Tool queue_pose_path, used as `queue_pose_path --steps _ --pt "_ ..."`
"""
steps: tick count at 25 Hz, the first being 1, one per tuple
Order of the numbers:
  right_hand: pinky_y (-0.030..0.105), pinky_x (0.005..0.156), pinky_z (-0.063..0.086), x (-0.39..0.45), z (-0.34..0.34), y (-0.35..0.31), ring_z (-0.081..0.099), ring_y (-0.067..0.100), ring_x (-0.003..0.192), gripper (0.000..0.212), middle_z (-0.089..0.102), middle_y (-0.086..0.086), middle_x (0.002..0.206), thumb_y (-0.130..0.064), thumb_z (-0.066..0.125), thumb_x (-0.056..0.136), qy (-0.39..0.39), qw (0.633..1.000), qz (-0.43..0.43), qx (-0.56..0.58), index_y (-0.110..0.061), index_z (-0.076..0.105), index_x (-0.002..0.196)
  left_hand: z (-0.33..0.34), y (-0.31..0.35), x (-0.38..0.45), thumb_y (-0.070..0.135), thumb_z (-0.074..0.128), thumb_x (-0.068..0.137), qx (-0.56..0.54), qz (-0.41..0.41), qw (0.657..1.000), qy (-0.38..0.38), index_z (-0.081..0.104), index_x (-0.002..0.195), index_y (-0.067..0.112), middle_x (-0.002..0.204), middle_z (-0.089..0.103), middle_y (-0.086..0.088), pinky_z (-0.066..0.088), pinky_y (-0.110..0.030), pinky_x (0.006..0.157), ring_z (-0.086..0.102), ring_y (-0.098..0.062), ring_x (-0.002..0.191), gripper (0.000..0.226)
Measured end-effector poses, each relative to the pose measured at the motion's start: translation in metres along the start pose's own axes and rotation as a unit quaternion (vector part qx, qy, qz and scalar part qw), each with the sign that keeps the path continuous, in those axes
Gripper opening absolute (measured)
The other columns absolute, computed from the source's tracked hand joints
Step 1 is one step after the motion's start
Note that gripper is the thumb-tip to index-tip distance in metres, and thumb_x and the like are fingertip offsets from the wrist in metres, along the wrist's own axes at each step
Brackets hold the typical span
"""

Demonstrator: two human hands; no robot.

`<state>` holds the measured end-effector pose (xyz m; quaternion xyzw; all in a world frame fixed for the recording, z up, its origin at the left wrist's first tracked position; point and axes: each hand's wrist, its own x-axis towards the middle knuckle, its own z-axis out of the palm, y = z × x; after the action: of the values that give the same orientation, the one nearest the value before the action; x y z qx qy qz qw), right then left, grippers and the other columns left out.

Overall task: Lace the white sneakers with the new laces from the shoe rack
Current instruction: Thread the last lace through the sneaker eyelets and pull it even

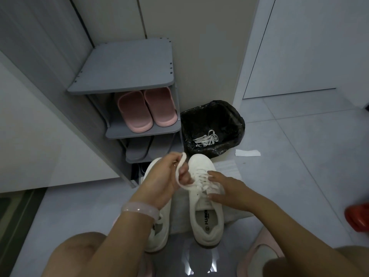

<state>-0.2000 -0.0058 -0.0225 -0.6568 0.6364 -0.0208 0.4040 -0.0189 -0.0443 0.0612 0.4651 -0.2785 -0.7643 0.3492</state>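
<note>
White sneakers (205, 198): left hand (161, 180) pinches a lace (180, 166); right hand (225, 188) rests open-fingered on the right one.

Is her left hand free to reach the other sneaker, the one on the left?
Probably, but not freely: the left hand hangs right over the left sneaker, yet its fingers pinch a lace running to the right sneaker.

Left hand (163, 176) raised, palm turned inward, fingers curled and pinching a lace (180, 168) between thumb and fingertips; pale bracelet (139, 209) round the wrist. Right hand (225, 188) lower, palm down, fingers spread and resting on the right sneaker (207, 216). Both forearms reaching forward from bare knees.
</note>
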Motion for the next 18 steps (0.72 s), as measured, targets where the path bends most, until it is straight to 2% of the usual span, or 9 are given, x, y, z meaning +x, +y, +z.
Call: queue_pose_path --steps 2,4,6,10,12,13,14,16,18 --pt "0.043 0.114 0.021 -0.002 0.001 0.001 0.033 0.016 0.136 0.078 0.032 -0.012 0.15 -0.044 0.059 0.086 -0.003 0.999 0.004 -0.033 -0.027 0.013 0.147 -0.001 -0.001 0.001 0.012 0.034 0.095 0.165 0.024 0.984 0.065 0.037 0.062 0.015 0.04 0.033 0.006 0.031 -0.018 0.04 0.026 -0.009 0.035 0.033" --pt "0.042 0.112 0.023 -0.003 0.004 -0.002 0.039 0.018 0.131 0.074 0.04 -0.006 0.145 -0.043 0.06 0.084 0.006 0.998 0.003 -0.068 -0.025 0.02 0.144 -0.005 0.013 -0.006 0.009 0.038 0.094 0.247 0.097 0.957 0.114 0.037 0.06 0.018 0.038 0.032 0.01 0.022 -0.017 0.041 0.023 -0.006 0.038 0.035" --pt "0.04 0.109 0.024 -0.002 0.005 -0.005 0.043 0.02 0.125 0.067 0.047 -0.001 0.138 -0.042 0.059 0.084 0.013 0.997 0.009 -0.081 -0.024 0.026 0.14 -0.004 0.032 -0.019 0.006 0.037 0.093 0.235 0.157 0.952 0.116 0.039 0.061 0.017 0.04 0.031 0.011 0.018 -0.015 0.038 0.021 -0.005 0.037 0.034" --pt "0.039 0.105 0.027 0.0 0.007 -0.007 0.045 0.023 0.122 0.065 0.048 0.001 0.136 -0.039 0.059 0.083 0.006 0.996 0.013 -0.089 -0.024 0.028 0.138 0.007 0.057 -0.052 0.005 0.034 0.094 0.197 0.223 0.954 0.037 0.039 0.064 0.014 0.045 0.027 0.006 0.013 -0.022 0.042 0.018 -0.007 0.04 0.032" --pt "0.032 0.101 0.035 -0.001 0.006 -0.006 0.048 0.021 0.119 0.063 0.048 0.001 0.135 -0.035 0.061 0.084 0.003 1.0 0.004 -0.019 -0.022 0.031 0.138 0.005 0.054 -0.051 0.006 0.037 0.093 0.231 0.226 0.946 0.025 0.042 0.066 0.014 0.044 0.031 0.007 0.017 -0.021 0.042 0.021 -0.008 0.042 0.029" --pt "0.026 0.094 0.039 -0.003 0.005 -0.006 0.051 0.018 0.113 0.056 0.051 0.0 0.13 -0.032 0.063 0.085 0.026 0.999 0.012 0.046 -0.019 0.038 0.134 0.0 0.05 -0.044 0.006 0.04 0.093 0.261 0.213 0.941 0.032 0.045 0.066 0.014 0.044 0.034 0.009 0.02 -0.019 0.043 0.024 -0.008 0.043 0.028" --pt "0.021 0.083 0.042 -0.005 0.004 -0.005 0.054 0.015 0.103 0.044 0.057 -0.001 0.118 -0.031 0.063 0.086 0.071 0.992 0.026 0.101 -0.017 0.047 0.124 -0.006 0.042 -0.035 0.007 0.043 0.092 0.308 0.195 0.93 0.047 0.048 0.066 0.017 0.044 0.038 0.01 0.023 -0.019 0.044 0.029 -0.009 0.045 0.028" --pt "0.016 0.062 0.038 -0.006 0.003 -0.009 0.053 0.009 0.076 0.021 0.058 -0.003 0.084 -0.032 0.062 0.086 0.14 0.983 0.061 0.098 -0.013 0.056 0.09 -0.017 0.022 -0.013 0.012 0.045 0.092 0.444 0.152 0.881 0.065 0.054 0.07 0.021 0.053 0.05 0.01 0.031 -0.023 0.049 0.039 -0.011 0.052 0.025" --pt "0.017 0.056 0.036 -0.002 0.009 -0.014 0.046 0.007 0.06 0.028 0.053 0.001 0.068 -0.03 0.06 0.087 0.133 0.985 0.087 0.067 -0.012 0.05 0.069 -0.023 -0.007 0.007 0.02 0.046 0.093 0.578 0.105 0.808 0.045 0.058 0.084 0.019 0.077 0.062 -0.003 0.038 -0.026 0.061 0.051 -0.016 0.066 0.016"
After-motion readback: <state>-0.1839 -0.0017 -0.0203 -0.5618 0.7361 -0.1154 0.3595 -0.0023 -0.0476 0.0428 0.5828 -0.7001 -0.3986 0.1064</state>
